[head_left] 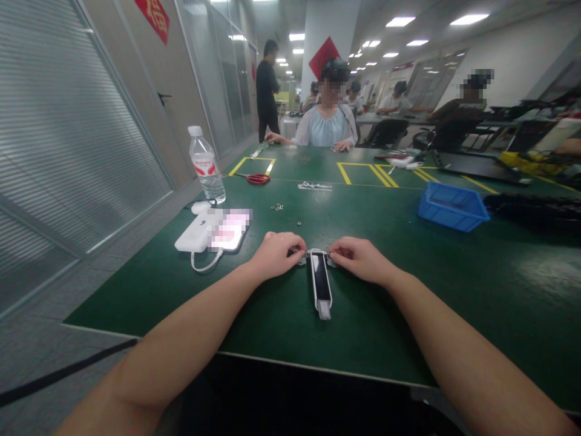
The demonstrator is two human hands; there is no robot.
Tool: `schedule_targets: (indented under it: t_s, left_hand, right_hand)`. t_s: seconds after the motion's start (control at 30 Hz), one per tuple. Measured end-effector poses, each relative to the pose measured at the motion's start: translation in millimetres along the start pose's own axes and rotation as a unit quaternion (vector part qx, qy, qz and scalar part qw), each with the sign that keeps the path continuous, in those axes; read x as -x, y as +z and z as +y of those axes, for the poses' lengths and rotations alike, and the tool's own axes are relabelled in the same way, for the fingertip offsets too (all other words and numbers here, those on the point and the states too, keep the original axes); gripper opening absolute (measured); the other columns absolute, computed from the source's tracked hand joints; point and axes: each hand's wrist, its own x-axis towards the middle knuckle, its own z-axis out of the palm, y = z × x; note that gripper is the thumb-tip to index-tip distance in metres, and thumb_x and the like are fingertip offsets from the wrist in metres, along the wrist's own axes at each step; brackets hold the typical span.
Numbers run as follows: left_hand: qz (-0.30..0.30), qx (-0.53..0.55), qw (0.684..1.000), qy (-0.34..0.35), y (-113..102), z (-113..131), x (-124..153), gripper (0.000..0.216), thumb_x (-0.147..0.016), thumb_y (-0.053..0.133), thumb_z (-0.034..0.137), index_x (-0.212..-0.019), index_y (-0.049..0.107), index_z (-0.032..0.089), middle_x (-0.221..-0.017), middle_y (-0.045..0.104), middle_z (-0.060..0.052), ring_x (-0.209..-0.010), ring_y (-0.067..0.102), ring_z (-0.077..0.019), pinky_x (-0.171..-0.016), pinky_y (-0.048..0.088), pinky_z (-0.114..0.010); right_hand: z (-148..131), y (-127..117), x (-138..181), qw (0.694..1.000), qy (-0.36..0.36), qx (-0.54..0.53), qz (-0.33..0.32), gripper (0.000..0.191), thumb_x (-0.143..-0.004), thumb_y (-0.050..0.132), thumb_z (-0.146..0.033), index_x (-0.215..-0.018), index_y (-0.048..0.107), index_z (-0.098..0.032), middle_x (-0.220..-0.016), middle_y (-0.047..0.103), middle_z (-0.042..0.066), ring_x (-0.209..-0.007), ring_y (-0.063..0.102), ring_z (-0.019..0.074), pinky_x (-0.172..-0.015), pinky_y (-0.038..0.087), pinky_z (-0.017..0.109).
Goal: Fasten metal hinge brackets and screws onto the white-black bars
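Nearest me, at lower centre of the frame, a slim gadget [320, 278] lies flat on the counter [499, 297], its white tab [324, 310] pointing towards me. I judge it light and stiff, with a glossy black face that could slip or scratch, so I would take it by the white side edges. At its far end runs a thin metal piece [316, 251], probably rigid but fiddly, best pinched at the tips. My left hand [282, 253] has thumb and forefinger pinched at its left end; my right hand [358, 257], fingers curled in, pinches the right end. How firmly, I cannot tell.

The counter is smooth, green and a little shiny, so small parts may skid. A nut [299, 223] sits just beyond my hands. Left of centre I see a power bank [190, 236] cabled to a phone [238, 233], then a water bottle [206, 169]; right of centre, a blue bin [447, 218]. Farther up lie red-handled scissors [258, 179] and yellow tape [344, 174].

At upper centre a co-worker [324, 127] sits facing me; another person [267, 82] stands behind. Glass partitions [59, 121] fill the left, and ceiling lights [469, 19] glow at upper right.
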Motion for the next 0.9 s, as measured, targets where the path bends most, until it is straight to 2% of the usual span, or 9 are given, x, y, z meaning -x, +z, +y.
schedule_targets:
  t_s: [0.37,0.9]
  left_hand:
    - [0.001,-0.023,1.000,-0.009,0.8,-1.7,0.8,0.010,-0.082,0.057,0.027,-0.087,0.064,0.021,-0.086,0.066,0.000,-0.085,0.059,-0.0172,-0.079,0.036,-0.032]
    - [0.000,-0.012,1.000,-0.011,-0.5,1.1,0.5,0.012,-0.084,0.054,0.025,-0.087,0.065,0.020,-0.090,0.066,-0.001,-0.088,0.059,-0.0171,-0.081,0.037,-0.032]
  right_hand:
    - [-2.2,-1.5,-0.2,1.000,-0.005,0.006,0.001,0.016,-0.082,0.053,-0.027,-0.082,0.066,-0.018,-0.068,0.055,0.001,-0.059,0.048,0.0111,-0.058,0.039,0.025]
    - [-1.5,-1.4,0.2,1.000,0.002,0.003,-0.001,0.016,-0.082,0.054,-0.026,-0.084,0.067,-0.018,-0.070,0.055,0.001,-0.060,0.048,0.0114,-0.058,0.039,0.025]
